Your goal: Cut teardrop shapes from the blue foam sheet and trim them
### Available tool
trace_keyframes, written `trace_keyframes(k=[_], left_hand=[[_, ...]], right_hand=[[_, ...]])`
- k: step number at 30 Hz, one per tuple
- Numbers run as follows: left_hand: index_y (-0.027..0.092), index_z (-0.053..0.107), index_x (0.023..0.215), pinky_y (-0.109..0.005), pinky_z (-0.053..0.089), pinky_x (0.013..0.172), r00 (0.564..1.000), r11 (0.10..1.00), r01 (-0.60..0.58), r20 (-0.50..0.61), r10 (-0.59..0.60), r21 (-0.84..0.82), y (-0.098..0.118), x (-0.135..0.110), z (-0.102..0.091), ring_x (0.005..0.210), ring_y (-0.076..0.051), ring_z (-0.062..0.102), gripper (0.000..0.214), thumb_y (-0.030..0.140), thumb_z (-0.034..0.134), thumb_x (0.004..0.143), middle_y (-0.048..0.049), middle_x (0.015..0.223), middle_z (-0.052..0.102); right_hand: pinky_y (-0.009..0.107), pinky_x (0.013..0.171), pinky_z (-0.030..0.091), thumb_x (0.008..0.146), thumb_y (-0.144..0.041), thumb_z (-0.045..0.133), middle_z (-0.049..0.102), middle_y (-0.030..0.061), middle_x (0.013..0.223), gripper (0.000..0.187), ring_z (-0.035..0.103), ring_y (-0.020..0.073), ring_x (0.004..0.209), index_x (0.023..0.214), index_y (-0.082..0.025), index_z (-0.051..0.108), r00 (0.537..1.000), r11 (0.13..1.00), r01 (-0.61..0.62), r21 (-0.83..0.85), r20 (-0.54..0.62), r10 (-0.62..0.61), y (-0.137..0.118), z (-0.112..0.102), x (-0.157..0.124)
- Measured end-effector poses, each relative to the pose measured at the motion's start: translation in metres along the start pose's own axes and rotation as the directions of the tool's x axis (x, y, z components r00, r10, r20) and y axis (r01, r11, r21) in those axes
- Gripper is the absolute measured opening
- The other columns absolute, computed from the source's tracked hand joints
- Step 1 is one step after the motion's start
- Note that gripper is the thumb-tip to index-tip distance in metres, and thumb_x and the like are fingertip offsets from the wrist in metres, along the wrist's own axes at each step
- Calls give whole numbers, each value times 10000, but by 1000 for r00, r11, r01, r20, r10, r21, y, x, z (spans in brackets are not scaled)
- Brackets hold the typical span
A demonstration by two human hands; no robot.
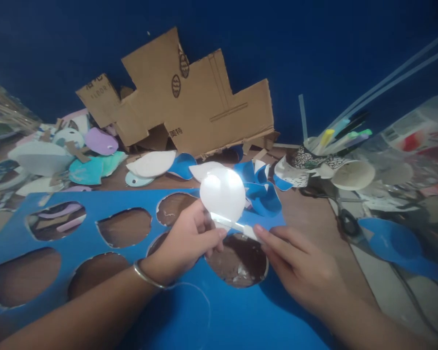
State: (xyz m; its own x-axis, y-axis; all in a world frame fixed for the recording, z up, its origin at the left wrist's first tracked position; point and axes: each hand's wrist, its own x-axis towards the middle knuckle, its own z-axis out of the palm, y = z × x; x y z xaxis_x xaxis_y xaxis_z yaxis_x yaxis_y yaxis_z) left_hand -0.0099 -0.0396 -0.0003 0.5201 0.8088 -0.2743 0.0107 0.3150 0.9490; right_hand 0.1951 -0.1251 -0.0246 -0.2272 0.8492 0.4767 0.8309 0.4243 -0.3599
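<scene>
We've got the white rounded piece (224, 192) up over the blue sheet (237, 316), approx. mid-view, near one of its rounded holes (237, 262). Our L hand (193, 236) has it by the lower edge, grip pinching it btwn thumb & fingers, prob. to steady it w/ the broad face unblocked. Our R hand (295, 250) pinches the end of a slim white tool (237, 226) lined up w/ that edge; a fingertip hold presumably gives us finer control. Glare's bad, so we can't be sure if the tool touches the piece or sits just in front. Sheet lies on the brown worktop (306, 214), likely for a firm base. Loose cutouts (151, 164), cardboard (200, 97) & pen holder (306, 159) sit at the back, scissors (348, 222) to our R, seemingly w/in reach but out of our hands' way.
</scene>
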Motion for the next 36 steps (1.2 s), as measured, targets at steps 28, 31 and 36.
trace_keyframes(k=[28,31,36], left_hand=[[196,550,1070,-96,329,347,999,999,49,0,-49,-21,-3,-1,-4,346,-16,421,321,139,592,757,70,501,584],[200,535,1120,-101,327,345,998,998,59,3,-59,-21,-3,-1,-4,340,-18,412,373,132,580,756,72,496,581],[188,503,1178,-116,321,343,997,997,79,-8,-79,18,-5,-1,-4,338,-25,406,429,163,595,759,69,500,580]], right_hand=[[270,567,440,866,-124,523,635,49,877,395,565,149,710,1248,-216,562,1000,1000,3,-4,11,-3,0,0,-1],[266,560,437,869,-127,520,637,49,878,393,565,148,705,1249,-220,562,1000,1000,-1,-4,14,1,0,0,-1],[269,576,447,871,-131,521,639,51,877,392,571,151,722,1249,-227,562,1000,1000,12,-10,18,-11,0,0,-1]])
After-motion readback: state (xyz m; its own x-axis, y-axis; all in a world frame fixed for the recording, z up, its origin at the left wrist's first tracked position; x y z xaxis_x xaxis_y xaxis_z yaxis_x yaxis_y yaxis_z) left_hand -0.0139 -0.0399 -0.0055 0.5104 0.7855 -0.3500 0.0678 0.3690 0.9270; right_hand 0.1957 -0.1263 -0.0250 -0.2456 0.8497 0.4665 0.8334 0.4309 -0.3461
